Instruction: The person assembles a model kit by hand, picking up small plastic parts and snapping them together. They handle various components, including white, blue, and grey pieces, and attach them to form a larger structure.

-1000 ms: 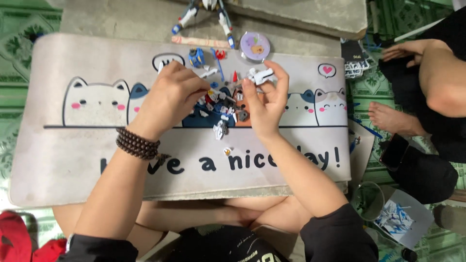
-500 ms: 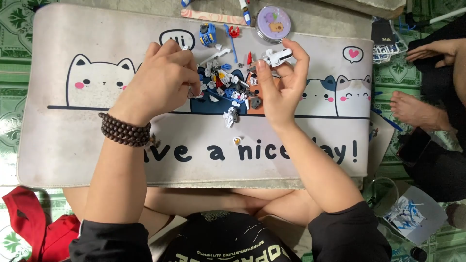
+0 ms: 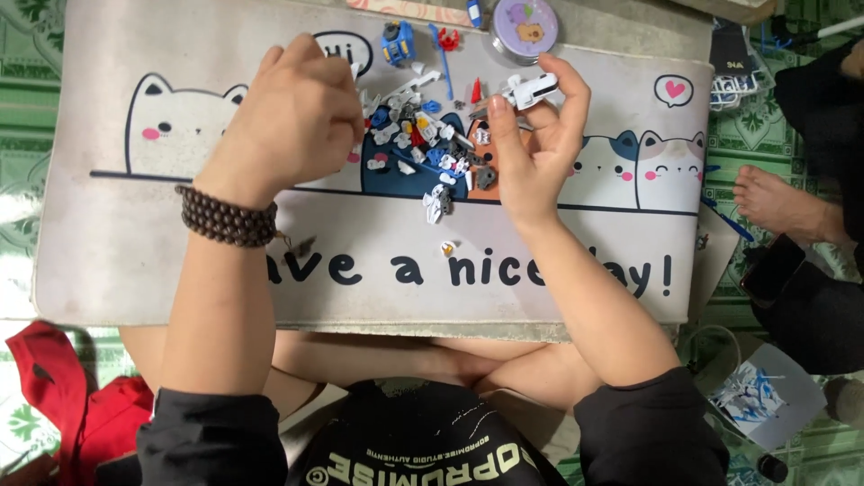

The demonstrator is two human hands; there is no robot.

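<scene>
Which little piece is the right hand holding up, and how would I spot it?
Find the big pale rectangular mat with cartoon cats, then the heap of tiny blue, white and red plastic parts near its top middle. Just right of the heap, the right hand pinches a small white blocky plastic piece at its fingertips, lifted off the mat while the others lie loose.

Mat (image 3: 135, 261): centre of frame.
Loose parts (image 3: 423, 144): upper centre, on mat.
Round tin (image 3: 524, 27): top edge, above parts.
Red cloth (image 3: 76, 405): lower left.
</scene>
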